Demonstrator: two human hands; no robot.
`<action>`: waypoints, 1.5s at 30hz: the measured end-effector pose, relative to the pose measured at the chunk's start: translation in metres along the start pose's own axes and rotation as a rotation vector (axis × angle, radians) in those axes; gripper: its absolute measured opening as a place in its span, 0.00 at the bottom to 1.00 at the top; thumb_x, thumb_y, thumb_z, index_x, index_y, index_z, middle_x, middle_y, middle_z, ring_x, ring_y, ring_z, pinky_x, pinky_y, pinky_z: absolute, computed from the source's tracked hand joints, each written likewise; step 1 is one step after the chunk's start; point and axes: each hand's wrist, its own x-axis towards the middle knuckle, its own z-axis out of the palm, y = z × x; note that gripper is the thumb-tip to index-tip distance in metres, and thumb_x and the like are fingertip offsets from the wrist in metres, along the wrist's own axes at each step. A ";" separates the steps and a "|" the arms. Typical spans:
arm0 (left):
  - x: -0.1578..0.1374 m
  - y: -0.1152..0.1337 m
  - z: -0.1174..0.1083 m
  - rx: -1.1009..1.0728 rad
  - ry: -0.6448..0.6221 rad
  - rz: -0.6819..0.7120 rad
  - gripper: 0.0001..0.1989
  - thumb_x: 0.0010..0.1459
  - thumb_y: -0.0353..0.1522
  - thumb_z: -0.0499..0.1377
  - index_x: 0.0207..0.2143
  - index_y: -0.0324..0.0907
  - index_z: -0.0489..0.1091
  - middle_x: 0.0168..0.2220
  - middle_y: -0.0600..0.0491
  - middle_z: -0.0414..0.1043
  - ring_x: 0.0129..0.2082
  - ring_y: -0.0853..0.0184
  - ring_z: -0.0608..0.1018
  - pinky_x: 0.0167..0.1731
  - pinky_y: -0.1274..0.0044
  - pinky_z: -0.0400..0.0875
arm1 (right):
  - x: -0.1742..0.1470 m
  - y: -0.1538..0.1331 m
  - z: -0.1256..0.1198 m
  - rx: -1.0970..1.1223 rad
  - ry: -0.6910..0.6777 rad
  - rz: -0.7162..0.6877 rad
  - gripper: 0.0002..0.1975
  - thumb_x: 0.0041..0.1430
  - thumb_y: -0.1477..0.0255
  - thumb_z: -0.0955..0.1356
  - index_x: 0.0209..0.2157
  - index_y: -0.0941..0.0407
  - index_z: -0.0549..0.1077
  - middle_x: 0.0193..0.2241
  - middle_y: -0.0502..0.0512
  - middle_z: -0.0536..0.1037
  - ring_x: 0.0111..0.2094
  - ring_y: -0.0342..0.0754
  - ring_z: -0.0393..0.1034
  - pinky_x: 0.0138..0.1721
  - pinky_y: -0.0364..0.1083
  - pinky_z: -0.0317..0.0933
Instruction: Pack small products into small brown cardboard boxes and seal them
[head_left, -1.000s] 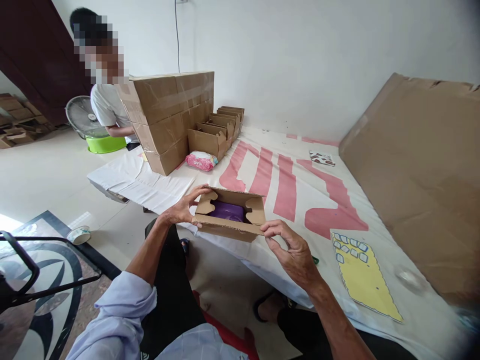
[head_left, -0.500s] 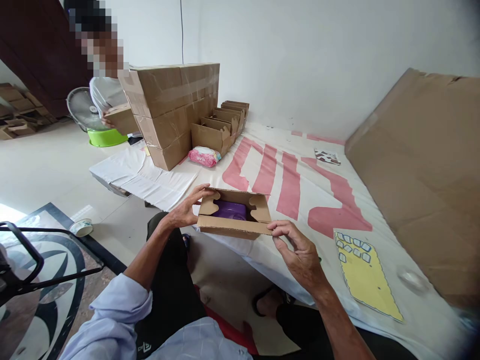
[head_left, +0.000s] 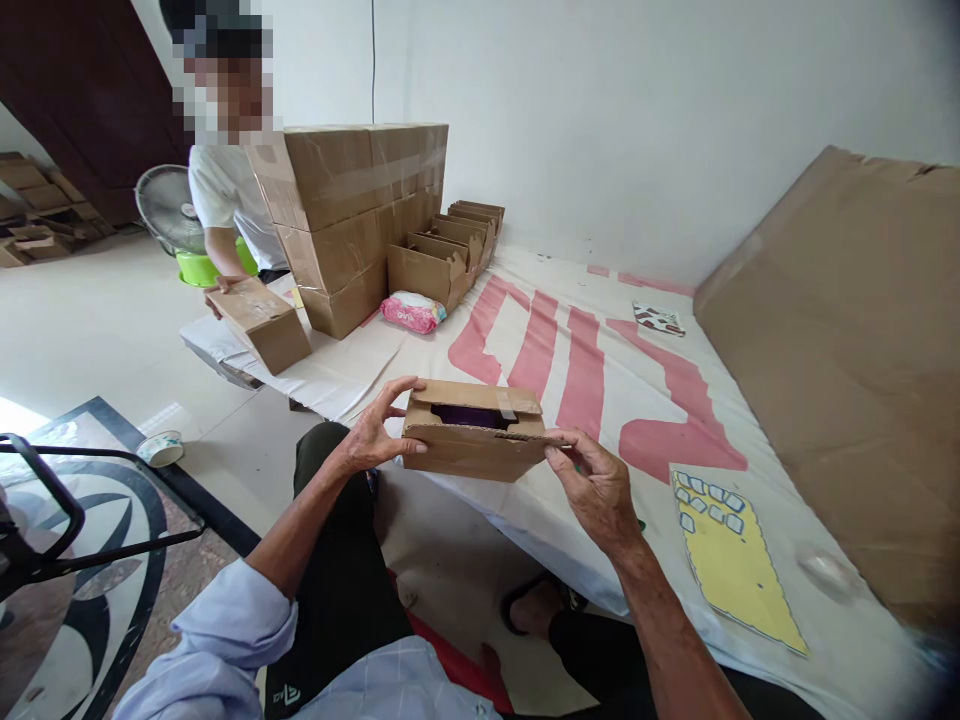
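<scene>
A small cardboard box point(head_left: 472, 455) is between my hands at the near edge of the cloth-covered table. Its long top flaps are folded partly inward, and a purple object point(head_left: 469, 415) shows through the gap between them. My left hand point(head_left: 379, 430) grips the box's left end, thumb on the near side and fingers at the far top edge. With thumb and fingers, my right hand point(head_left: 596, 480) pinches the right end of the near flap. Most of the purple object is hidden inside.
Stacked taped cartons point(head_left: 337, 230) stand at the back left, beside a row of open boxes point(head_left: 427, 275). A pink wipes pack point(head_left: 412, 312) lies before them. A co-worker point(head_left: 232, 200) holds a closed box point(head_left: 262, 325). A yellow sheet point(head_left: 739, 560) lies at right; a large cardboard panel point(head_left: 840, 380) stands behind.
The small box's long flaps have swung inward, covering most of the purple object. At left, the co-worker has leaned in and brought a closed box down onto the table's corner.
</scene>
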 end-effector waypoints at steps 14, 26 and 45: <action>-0.008 0.013 -0.002 0.192 -0.042 0.153 0.24 0.59 0.49 0.74 0.47 0.43 0.75 0.69 0.34 0.68 0.70 0.44 0.71 0.69 0.52 0.65 | -0.019 -0.008 -0.014 -0.012 -0.138 -0.156 0.05 0.68 0.71 0.69 0.41 0.49 0.78 0.43 0.54 0.83 0.47 0.54 0.80 0.51 0.52 0.73; -0.003 0.011 -0.003 0.194 -0.088 0.095 0.23 0.58 0.45 0.75 0.49 0.45 0.73 0.69 0.36 0.67 0.69 0.46 0.73 0.67 0.52 0.66 | 0.048 -0.033 -0.023 -0.096 -0.224 -0.028 0.17 0.64 0.53 0.74 0.36 0.53 0.82 0.33 0.55 0.84 0.34 0.51 0.75 0.37 0.49 0.68; -0.004 0.020 0.003 0.060 -0.083 0.017 0.20 0.62 0.48 0.71 0.48 0.44 0.78 0.73 0.40 0.60 0.74 0.44 0.66 0.67 0.55 0.70 | 0.077 -0.046 -0.019 -0.251 -0.471 -0.132 0.08 0.57 0.65 0.76 0.36 0.53 0.78 0.28 0.48 0.76 0.29 0.47 0.69 0.32 0.46 0.61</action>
